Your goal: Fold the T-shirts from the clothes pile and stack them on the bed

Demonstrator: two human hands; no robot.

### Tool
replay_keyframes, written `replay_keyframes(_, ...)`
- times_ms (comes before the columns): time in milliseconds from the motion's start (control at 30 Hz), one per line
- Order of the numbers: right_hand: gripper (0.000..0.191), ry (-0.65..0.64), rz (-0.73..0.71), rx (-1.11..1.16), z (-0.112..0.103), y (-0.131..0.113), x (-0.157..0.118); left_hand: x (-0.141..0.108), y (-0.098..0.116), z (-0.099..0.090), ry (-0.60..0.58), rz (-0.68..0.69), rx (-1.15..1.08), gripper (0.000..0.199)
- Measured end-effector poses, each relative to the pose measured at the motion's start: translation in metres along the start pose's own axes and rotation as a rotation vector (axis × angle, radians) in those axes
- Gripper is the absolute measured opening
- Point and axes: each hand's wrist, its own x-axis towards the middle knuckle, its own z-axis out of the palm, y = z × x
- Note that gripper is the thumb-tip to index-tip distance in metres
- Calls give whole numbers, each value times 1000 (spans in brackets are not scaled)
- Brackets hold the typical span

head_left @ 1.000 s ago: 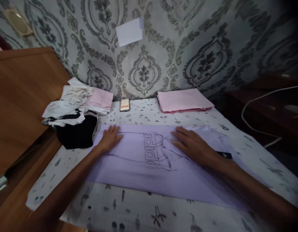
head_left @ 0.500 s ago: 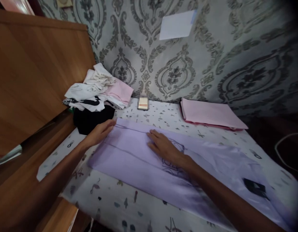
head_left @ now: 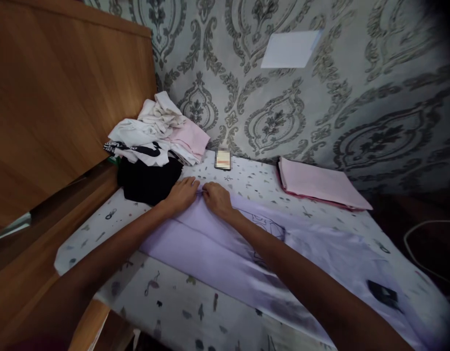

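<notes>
A long lilac garment (head_left: 210, 248) with dark line artwork lies spread across the patterned white sheet. Both hands meet at its far edge, near the left end. My left hand (head_left: 182, 195) has its fingers closed on the lilac cloth there. Just right of it, my right hand (head_left: 216, 199) pinches the same edge, and the cloth bunches up a little between the two. A black tag (head_left: 384, 294) rests on the garment's right part. My forearms cover some of the garment.
Beyond my left hand are a black cloth (head_left: 148, 183) and a heap of white and pink clothes (head_left: 155, 129). A small blurred item (head_left: 223, 160) lies by the wall. Folded pink fabric (head_left: 323, 183) sits back right. A wooden panel (head_left: 64, 97) stands left.
My right hand has moved left from the garment's middle to its far edge and closed. My left hand has shifted right and closed on the cloth. The view has shifted slightly.
</notes>
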Motion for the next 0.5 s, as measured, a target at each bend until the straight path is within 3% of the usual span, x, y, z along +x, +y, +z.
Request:
replay_keyframes(100, 22, 66, 64, 114, 5, 4, 0, 12, 3, -5, -12, -72, 235, 36)
replay_keyframes(200, 18, 85, 43, 168, 11, 6, 0, 7, 11, -15, 25, -112, 339, 41)
replay_keyframes(300, 12, 106, 55, 267, 16, 11, 4, -11, 33, -17, 54, -17, 259, 30)
replay_keyframes(400, 10, 151, 108, 459, 17, 20, 13, -23, 53, -5, -53, 157, 58, 25)
replay_keyframes(500, 10, 207, 116, 604, 14, 27, 19, -20, 51, 11, -139, 190, -11, 37)
